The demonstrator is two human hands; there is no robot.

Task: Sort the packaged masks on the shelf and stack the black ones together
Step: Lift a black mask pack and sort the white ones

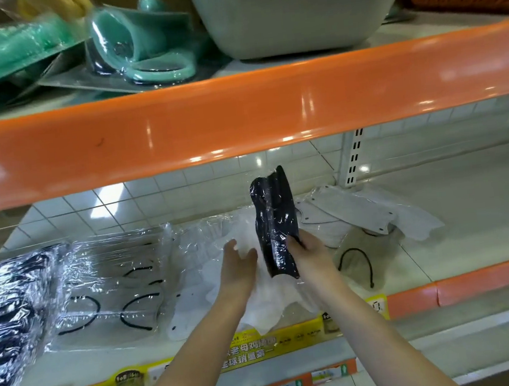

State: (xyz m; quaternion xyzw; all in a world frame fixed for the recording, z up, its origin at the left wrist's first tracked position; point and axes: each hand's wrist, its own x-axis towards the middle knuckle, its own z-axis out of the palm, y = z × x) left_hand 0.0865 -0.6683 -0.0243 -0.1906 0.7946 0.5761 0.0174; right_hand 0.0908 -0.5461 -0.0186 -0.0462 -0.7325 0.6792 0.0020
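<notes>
1. Fingers of the right hand [306,248] pinch a black mask packet [276,222], held upright above the shelf [473,221].
2. Left hand [238,261] hovers just beside it, fingers relaxed, over white mask packets [267,303].

The orange shelf beam [239,116] overhangs the opening, limiting headroom. Packaged masks crowd the shelf floor: black mask stack [7,316] far left, clear-wrapped white masks [110,287] beside it, grey masks [358,214] at right. Bare shelf surface [472,209] lies open further right.

White shelf [465,203] — wrapped masks [107,288] across it.
</notes>
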